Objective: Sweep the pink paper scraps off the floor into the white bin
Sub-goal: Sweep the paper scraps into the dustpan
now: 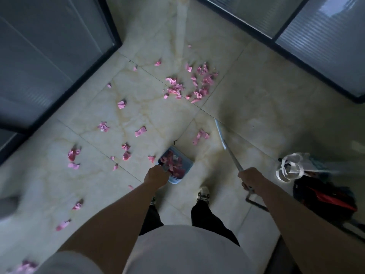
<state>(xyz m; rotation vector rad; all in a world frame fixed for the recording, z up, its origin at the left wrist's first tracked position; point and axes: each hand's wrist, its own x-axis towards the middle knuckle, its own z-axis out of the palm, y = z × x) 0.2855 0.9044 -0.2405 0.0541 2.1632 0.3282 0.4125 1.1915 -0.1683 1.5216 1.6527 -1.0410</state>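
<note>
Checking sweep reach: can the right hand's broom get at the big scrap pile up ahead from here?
Probably yes. The right hand grips the broom, and bare floor lies between its head and the pile; a step forward may help.

Both bare arms reach forward and down over pale floor tile (246,99). Left hand (156,176) curled tight round dustpan handle, knuckles up, forearm angled inward toward tile seam ahead of feet. Right hand (249,179) wrapped round metal broom shaft (234,159), held out right of left hand, arm nearly straight. Dark trouser legs, two shoes planted on tile between arms.
</note>
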